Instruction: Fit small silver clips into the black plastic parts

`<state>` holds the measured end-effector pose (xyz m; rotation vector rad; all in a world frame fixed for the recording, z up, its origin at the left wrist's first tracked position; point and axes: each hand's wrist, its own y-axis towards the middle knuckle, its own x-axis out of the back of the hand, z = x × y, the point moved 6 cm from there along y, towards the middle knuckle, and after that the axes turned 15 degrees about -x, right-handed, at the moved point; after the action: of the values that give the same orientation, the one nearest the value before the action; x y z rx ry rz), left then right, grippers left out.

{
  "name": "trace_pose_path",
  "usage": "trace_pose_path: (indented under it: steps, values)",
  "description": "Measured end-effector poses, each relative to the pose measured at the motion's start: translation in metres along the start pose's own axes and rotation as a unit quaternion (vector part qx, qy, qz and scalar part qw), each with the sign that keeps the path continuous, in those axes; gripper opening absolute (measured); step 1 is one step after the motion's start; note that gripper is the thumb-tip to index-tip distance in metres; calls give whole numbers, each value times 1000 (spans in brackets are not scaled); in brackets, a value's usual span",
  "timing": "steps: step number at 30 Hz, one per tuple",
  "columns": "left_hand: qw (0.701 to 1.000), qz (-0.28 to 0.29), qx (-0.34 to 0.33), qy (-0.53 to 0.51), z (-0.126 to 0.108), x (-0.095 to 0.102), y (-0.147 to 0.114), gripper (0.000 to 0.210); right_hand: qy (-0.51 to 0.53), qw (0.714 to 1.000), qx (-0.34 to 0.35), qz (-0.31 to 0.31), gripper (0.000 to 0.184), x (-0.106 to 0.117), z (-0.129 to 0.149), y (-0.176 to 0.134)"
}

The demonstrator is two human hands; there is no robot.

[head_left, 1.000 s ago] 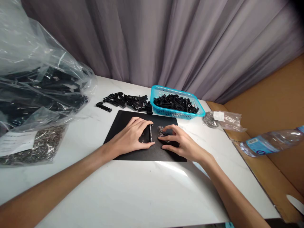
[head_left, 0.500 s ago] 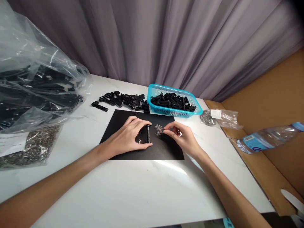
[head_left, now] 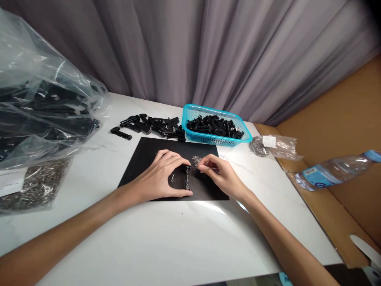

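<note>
- Since half a second ago, the black part [head_left: 187, 177] has come slightly toward the near edge of the table [head_left: 143, 242], and the right hand [head_left: 223, 174] has closed in on it a little.
- The left hand [head_left: 162, 174] grips that part end to end, thumb at its near end and forefinger at its far end, above the mat [head_left: 208, 192].
- The right hand has thumb and forefinger pressed together at the edge of the clip pile [head_left: 195, 161]; a thin glint shows by the fingers, too small to tell whether it is a clip.
- A few clips [head_left: 172, 178] lie on the mat under the left palm.
- Only one part is in hand, seemingly partway through handling. Loose parts [head_left: 142, 125] lie toward the far edge, and more fill the basket [head_left: 205, 138] beside them; which are finished, if any, I can't tell.
- A bag of metal bits [head_left: 41, 182] sits near the left side, cut off by the frame, as is the big bag [head_left: 47, 107] beyond; its plastic blurs the dark contents.
- A small bag [head_left: 269, 145] lies at the right edge, with the bottle [head_left: 324, 171] on its side nearer.
- The part's fine detail is hard to make out.
</note>
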<state>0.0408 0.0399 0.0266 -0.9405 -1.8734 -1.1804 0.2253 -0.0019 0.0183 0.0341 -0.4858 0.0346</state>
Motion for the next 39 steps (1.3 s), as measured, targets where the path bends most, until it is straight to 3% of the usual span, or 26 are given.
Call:
trace_pose_path:
  steps: [8,12,17,22,30,39]
  values:
    - [1000,2,-24,8,-3,0,1,67,51,999,-13,15,8,-2,0,0]
    - [999,5,-31,13,-4,-2,1,69,60,998,-12,27,24,-1,2,0]
    - [999,5,-32,11,-5,-1,1,68,6,1000,-3,14,16,0,4,0]
    - [1000,6,-24,8,-5,-2,1,68,52,997,-48,44,17,-3,-1,1]
    - [1000,-3,-30,1,-5,-2,0,67,132,985,-54,102,21,-5,-4,1]
    - [1000,0,-21,1,-5,-3,0,68,124,987,-33,97,19,-2,-5,3]
